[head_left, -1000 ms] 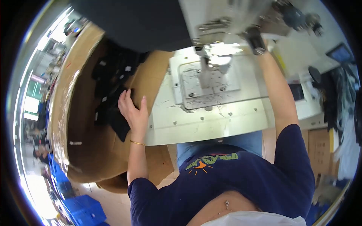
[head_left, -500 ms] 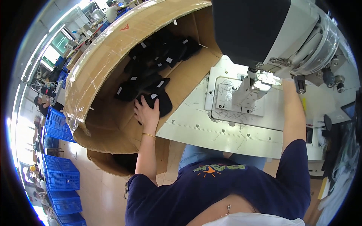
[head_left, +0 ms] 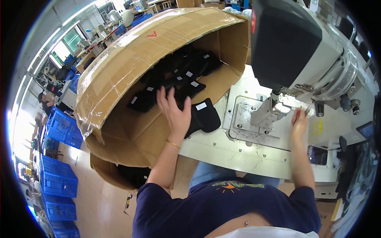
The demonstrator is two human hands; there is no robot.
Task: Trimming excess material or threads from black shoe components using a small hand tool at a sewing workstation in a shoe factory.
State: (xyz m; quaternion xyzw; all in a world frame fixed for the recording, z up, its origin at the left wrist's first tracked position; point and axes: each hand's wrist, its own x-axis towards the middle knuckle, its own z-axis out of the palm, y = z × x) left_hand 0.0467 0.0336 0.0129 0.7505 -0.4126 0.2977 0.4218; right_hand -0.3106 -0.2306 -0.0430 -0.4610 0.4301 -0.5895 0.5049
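Note:
My left hand is at the mouth of the cardboard box, fingers spread, with nothing gripped. Right beside it, a black padded fabric piece with a white label lies partly on the machine table. Several similar black pieces with white labels are heaped inside the box. At the right, my right hand is by the sewing machine's needle area, its fingers drawn together. A small dark thing seems to be at its fingertips, too blurred to name. The sewing machine has a dark head and a pale clamp.
The large cardboard box lies on its side at the left of the white table. A phone rests at the table's right. Loose threads are scattered around the clamp plate. Blue crates stand on the floor at far left; other people work beyond.
My left hand has lifted off the black piece, which now lies farther out toward the table. My right hand has moved back from behind the machine head into view. The whole view has shifted.

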